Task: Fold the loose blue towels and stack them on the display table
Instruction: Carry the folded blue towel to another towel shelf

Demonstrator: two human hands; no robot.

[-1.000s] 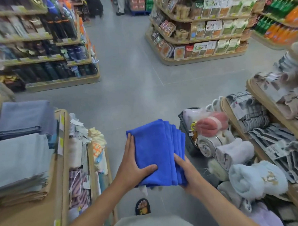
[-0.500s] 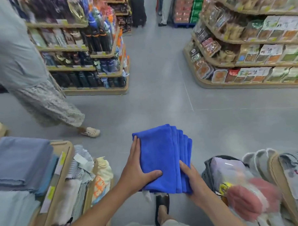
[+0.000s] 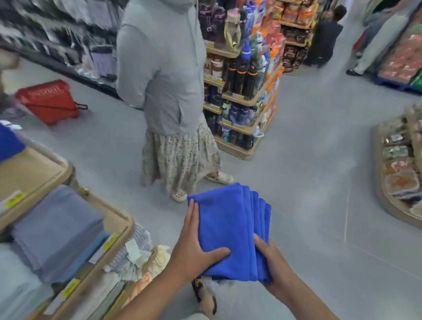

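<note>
We get bright, even light that seems to come from above. It falls softly on the pale grey floor point(image 3: 313, 180), which shows a dull sheen to the right of the stack of blue towels point(image 3: 231, 231). Shadows on the floor are faint and soft-edged. The stack itself is fairly sharp. Far up and left of it, the clothing racks point(image 3: 64, 38) smear into motion blur, and the red basket point(image 3: 49, 101) looks soft. Right of the stack, the food shelves point(image 3: 402, 177) bow with wide-angle distortion.

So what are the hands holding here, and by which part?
The folded blue towels: the left hand grips their left side, thumb on top; the right hand grips the near right corner.
</note>
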